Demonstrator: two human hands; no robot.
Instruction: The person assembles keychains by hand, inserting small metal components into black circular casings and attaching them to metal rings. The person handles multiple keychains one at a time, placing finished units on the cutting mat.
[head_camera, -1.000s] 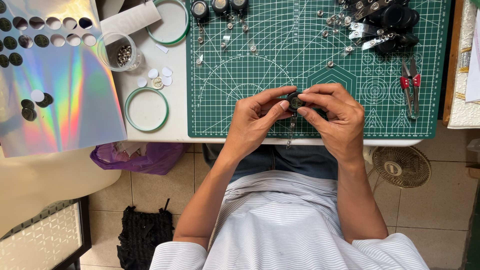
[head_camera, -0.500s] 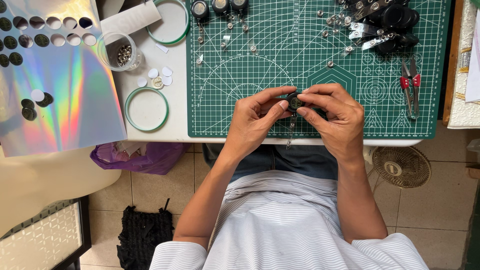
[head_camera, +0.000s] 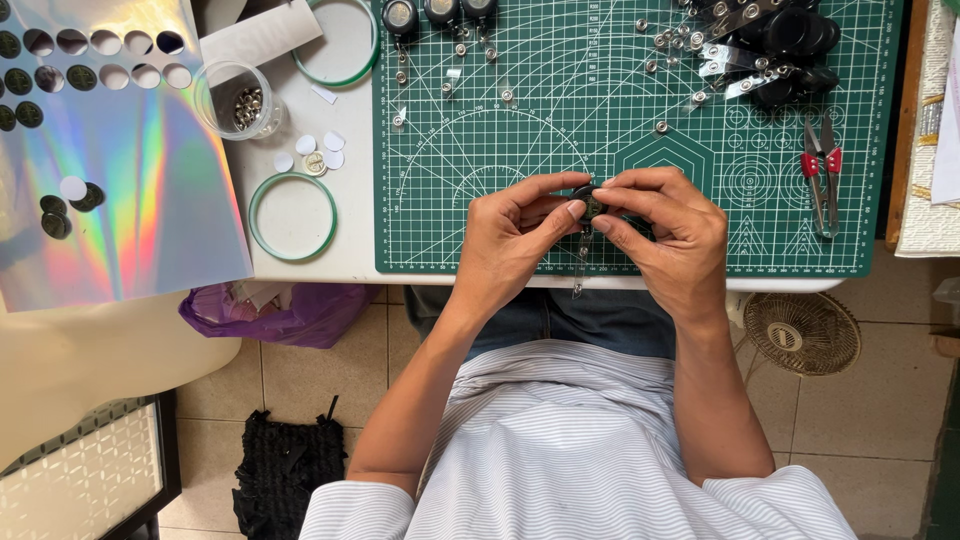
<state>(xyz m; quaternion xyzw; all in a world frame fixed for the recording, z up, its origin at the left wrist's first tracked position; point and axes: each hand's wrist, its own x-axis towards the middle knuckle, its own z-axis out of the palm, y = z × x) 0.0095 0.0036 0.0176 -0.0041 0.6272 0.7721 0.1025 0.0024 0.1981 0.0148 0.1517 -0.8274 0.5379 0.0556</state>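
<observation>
While both hands pinch it, small black reel (head_camera: 588, 203) between left hand (head_camera: 515, 240), right hand (head_camera: 668, 238), over green mat (head_camera: 600, 100).

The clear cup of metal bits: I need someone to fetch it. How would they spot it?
Start at the green cutting mat and look just off its upper left corner, beside the holographic sheet. The clear cup stands there, the only see-through container, holding small silvery studs, unlike the flat green rings nearby.

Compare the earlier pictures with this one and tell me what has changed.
Nothing has visibly changed. Both hands, left hand and right hand, still pinch the small dark round piece between their fingertips over the green cutting mat, its clip strap hanging below. The scissors and holographic sheet lie as before.
</observation>
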